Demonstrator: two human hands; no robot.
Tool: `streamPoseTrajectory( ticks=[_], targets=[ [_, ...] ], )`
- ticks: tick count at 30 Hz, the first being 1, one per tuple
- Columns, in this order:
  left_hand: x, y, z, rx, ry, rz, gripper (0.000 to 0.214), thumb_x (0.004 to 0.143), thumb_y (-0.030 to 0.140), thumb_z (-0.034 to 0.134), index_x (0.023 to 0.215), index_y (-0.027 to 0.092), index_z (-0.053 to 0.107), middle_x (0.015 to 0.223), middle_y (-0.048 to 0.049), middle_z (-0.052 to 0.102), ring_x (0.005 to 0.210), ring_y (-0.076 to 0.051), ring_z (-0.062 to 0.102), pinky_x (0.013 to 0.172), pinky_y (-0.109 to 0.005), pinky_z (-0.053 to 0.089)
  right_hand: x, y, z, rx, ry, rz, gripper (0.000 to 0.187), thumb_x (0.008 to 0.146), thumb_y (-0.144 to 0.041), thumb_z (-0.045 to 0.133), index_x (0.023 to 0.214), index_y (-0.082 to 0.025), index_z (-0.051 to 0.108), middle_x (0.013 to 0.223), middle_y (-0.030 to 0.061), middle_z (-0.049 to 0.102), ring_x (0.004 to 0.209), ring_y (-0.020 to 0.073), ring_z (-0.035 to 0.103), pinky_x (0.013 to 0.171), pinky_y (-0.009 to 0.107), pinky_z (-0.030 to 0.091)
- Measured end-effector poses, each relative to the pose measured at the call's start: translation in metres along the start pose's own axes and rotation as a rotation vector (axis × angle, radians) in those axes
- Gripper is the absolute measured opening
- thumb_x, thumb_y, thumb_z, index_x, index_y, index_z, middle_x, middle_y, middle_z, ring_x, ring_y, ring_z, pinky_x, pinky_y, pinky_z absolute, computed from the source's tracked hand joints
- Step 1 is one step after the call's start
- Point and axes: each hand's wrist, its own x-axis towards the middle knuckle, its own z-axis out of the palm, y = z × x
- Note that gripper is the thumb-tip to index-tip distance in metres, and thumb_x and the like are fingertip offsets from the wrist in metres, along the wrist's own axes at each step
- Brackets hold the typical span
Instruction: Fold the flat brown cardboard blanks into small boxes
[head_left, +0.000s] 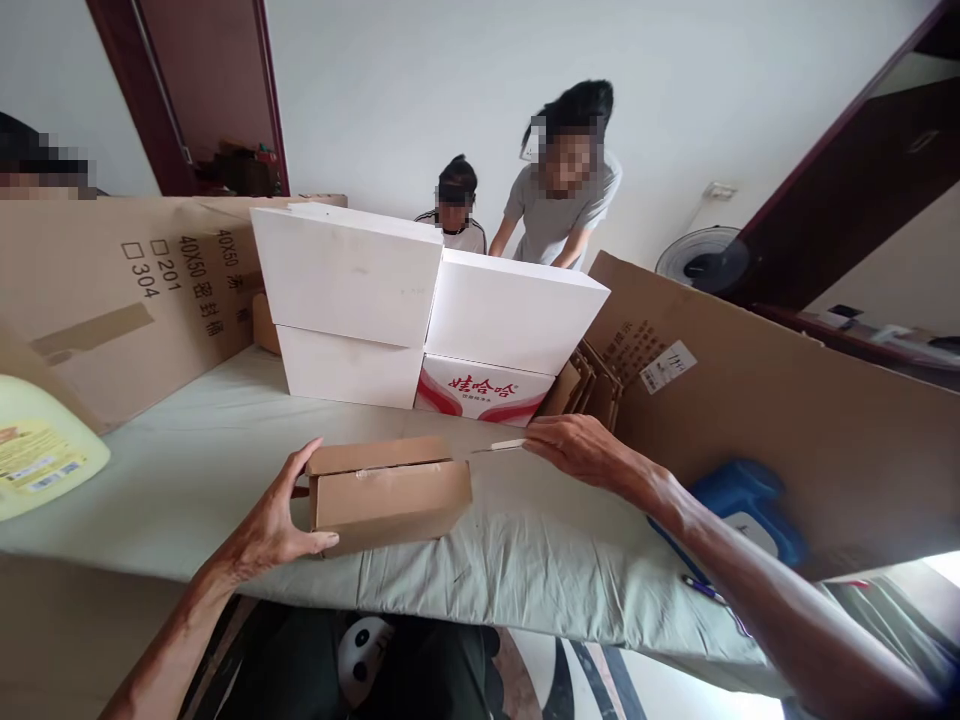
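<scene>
A small brown cardboard box (394,495) lies on the cloth-covered table, a seam running along its upper side. My left hand (281,520) grips its left end, thumb in front and fingers behind. Just beyond the box's right end, my right hand (574,445) is closed around a slim knife (506,445) with a pale handle. Its thin tip points left at the box, and a small gap seems to separate them.
White boxes (349,275) stand stacked behind, one with red print (484,388). Large cardboard panels (750,400) flank both sides. A yellow jug (45,450) is left; a blue container (742,510) and a pen (703,588) are right. Two people (551,215) are across, another at far left.
</scene>
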Motion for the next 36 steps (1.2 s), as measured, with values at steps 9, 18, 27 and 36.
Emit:
streamPoseTrajectory(
  ticks=[9,18,27,36],
  targets=[
    [0.001,-0.007,-0.002,-0.048,-0.017,-0.051,0.126,0.072,0.043,0.09,0.175,0.034,0.017,0.161,-0.0156,0.056,0.134,-0.037,0.066,0.11,-0.052,0.06,-0.149,-0.042,0.187,0.083,0.344,0.484,0.052,0.113,-0.057,0.038,0.093,-0.025,0.073,0.089,0.0118,0.075,0.084,0.0284,0.071,0.075,0.041,0.058],
    [-0.001,0.0,-0.029,-0.166,-0.129,0.045,0.104,0.09,0.069,0.075,0.175,0.029,0.028,0.174,-0.017,0.045,0.157,-0.044,0.048,0.123,-0.057,0.05,-0.043,-0.115,0.128,0.798,0.472,0.328,0.049,0.107,-0.061,0.061,0.143,-0.027,0.067,0.142,0.0127,0.065,0.123,0.0276,0.068,0.099,0.042,0.06],
    [0.043,0.02,-0.04,0.214,0.158,0.018,0.056,0.091,0.073,0.056,0.074,0.021,0.066,0.076,-0.0034,0.069,0.075,-0.021,0.065,0.068,-0.03,0.052,0.008,-0.134,0.112,0.667,0.497,0.142,0.032,0.106,-0.055,0.068,0.096,-0.024,0.066,0.116,0.0084,0.067,0.103,0.0244,0.064,0.091,0.04,0.054],
    [0.068,0.042,-0.025,0.333,0.25,-0.043,0.044,0.09,0.064,0.057,0.07,0.027,0.044,0.065,0.0018,0.055,0.062,-0.019,0.053,0.06,-0.031,0.039,-0.001,-0.138,0.116,0.562,0.545,0.018,0.016,0.108,-0.036,0.067,0.096,-0.025,0.069,0.108,0.0082,0.071,0.097,0.0246,0.067,0.084,0.041,0.055]
  ],
)
